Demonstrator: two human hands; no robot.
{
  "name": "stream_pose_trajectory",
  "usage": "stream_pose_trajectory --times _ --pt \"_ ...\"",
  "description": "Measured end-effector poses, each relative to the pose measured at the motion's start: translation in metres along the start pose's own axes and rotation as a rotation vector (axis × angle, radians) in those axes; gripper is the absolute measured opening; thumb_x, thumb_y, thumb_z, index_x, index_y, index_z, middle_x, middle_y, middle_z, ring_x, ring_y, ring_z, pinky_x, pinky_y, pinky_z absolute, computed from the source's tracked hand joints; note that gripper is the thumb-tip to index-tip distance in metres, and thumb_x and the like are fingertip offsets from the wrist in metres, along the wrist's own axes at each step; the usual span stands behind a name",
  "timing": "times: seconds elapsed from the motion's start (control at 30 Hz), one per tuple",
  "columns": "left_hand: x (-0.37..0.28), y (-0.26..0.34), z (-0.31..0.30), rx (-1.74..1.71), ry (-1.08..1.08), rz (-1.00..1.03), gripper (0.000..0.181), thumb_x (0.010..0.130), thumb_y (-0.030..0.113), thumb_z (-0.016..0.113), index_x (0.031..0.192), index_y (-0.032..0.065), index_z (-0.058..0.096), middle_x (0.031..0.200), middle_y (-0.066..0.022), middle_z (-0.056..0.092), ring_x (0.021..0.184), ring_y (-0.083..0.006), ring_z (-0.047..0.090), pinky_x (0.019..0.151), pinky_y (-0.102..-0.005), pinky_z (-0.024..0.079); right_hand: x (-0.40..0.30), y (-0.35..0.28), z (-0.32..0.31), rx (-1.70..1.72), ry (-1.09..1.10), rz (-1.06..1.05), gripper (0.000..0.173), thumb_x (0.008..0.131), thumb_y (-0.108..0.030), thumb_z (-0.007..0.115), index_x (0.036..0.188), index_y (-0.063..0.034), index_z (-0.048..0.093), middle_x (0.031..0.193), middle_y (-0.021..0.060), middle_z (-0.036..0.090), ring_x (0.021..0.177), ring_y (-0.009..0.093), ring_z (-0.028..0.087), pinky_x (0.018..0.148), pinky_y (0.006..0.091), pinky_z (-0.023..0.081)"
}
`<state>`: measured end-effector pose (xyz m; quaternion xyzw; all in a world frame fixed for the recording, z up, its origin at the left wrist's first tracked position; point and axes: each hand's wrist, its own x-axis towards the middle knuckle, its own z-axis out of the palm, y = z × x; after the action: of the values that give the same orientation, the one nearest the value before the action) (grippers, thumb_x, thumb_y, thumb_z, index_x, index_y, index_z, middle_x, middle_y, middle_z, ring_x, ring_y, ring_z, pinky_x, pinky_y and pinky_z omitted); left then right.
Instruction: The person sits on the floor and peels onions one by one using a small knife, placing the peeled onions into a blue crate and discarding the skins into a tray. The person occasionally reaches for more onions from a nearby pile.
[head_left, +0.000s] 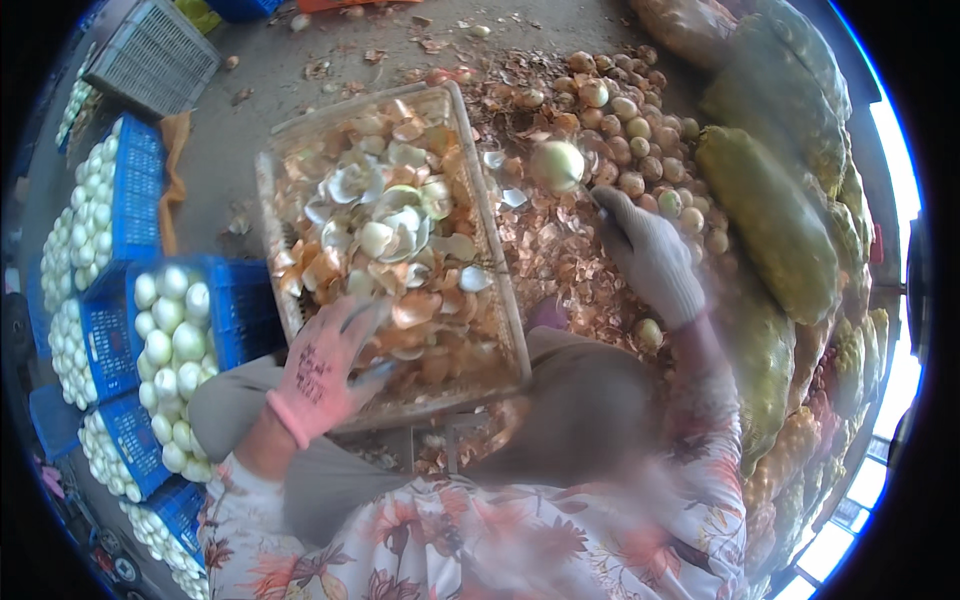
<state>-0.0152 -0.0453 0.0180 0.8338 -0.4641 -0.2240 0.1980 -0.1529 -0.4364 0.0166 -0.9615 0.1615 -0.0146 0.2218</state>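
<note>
My left hand (322, 367), in a pink glove with grey-coated fingers, hovers over the near left part of a shallow plastic crate (491, 247). Its fingers are apart and hold nothing. Onion skins (390, 217), brown and white, fill the crate. My right hand (649, 255), in a whitish knit glove, is closed around a small tool, apparently a knife, mostly hidden by the fingers. Just beyond its fingertips is a pale peeled onion (557, 166), blurred; whether it rests on the tool's tip or is apart from it, I cannot tell.
Unpeeled onions (630, 135) and loose skins (547, 240) cover the floor at right. Full mesh sacks (772, 225) are stacked beyond them. Blue crates (240, 307) of peeled onions (172, 345) line the left side. A grey crate (154, 60) stands at far left.
</note>
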Motion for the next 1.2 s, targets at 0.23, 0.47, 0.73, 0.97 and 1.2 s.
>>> stream_pose_trajectory --times 0.23,0.47,0.73,0.97,1.2 --pt "-0.029 0.018 0.006 -0.158 0.328 0.089 0.091 0.080 0.022 0.086 0.159 0.0113 0.041 0.153 -0.0186 0.044 0.140 -0.0415 0.048 0.117 -0.0487 0.044 -0.090 -0.152 -0.029 0.028 -0.288 -0.382 0.047 0.092 -0.010 0.070 0.138 -0.0116 0.060 0.099 0.0127 0.072 0.085 0.035 0.073 0.069 0.0445 0.058" --pt "-0.082 0.036 0.034 0.121 0.169 -0.023 0.088 0.073 0.018 0.087 0.150 0.0103 0.047 0.137 -0.0167 0.053 0.126 -0.0367 0.058 0.103 -0.0454 0.053 -0.148 -0.205 0.005 -0.259 -0.262 -0.581 0.045 0.096 -0.023 0.066 0.138 -0.0112 0.052 0.079 0.0087 0.066 0.064 0.029 0.073 0.048 0.0451 0.053" --pt "-0.127 -0.005 0.048 -0.396 0.619 -0.151 0.080 0.072 0.010 0.088 0.142 0.0028 0.050 0.128 -0.0194 0.057 0.117 -0.0379 0.062 0.103 -0.0424 0.052 -0.197 -0.245 -0.009 0.179 -0.113 -0.447 0.041 0.098 -0.016 0.067 0.137 -0.0103 0.056 0.089 0.0118 0.069 0.077 0.034 0.073 0.061 0.0451 0.057" --pt "-0.143 0.028 0.045 -0.308 0.774 -0.006 0.084 0.062 0.000 0.087 0.139 0.0013 0.053 0.128 -0.0204 0.056 0.118 -0.0393 0.060 0.103 -0.0442 0.051 -0.209 -0.250 0.070 0.408 0.011 -0.305 0.043 0.097 -0.015 0.068 0.139 -0.0105 0.057 0.106 0.0181 0.073 0.083 0.038 0.074 0.068 0.0474 0.058" --pt "-0.151 0.027 0.049 -0.175 0.868 0.066 0.084 0.063 0.000 0.087 0.138 0.0032 0.052 0.129 -0.0197 0.055 0.121 -0.0407 0.057 0.103 -0.0470 0.050 -0.221 -0.255 0.084 0.444 0.034 -0.251 0.044 0.098 -0.018 0.068 0.140 -0.0102 0.055 0.101 0.0189 0.074 0.081 0.040 0.074 0.067 0.0490 0.058"
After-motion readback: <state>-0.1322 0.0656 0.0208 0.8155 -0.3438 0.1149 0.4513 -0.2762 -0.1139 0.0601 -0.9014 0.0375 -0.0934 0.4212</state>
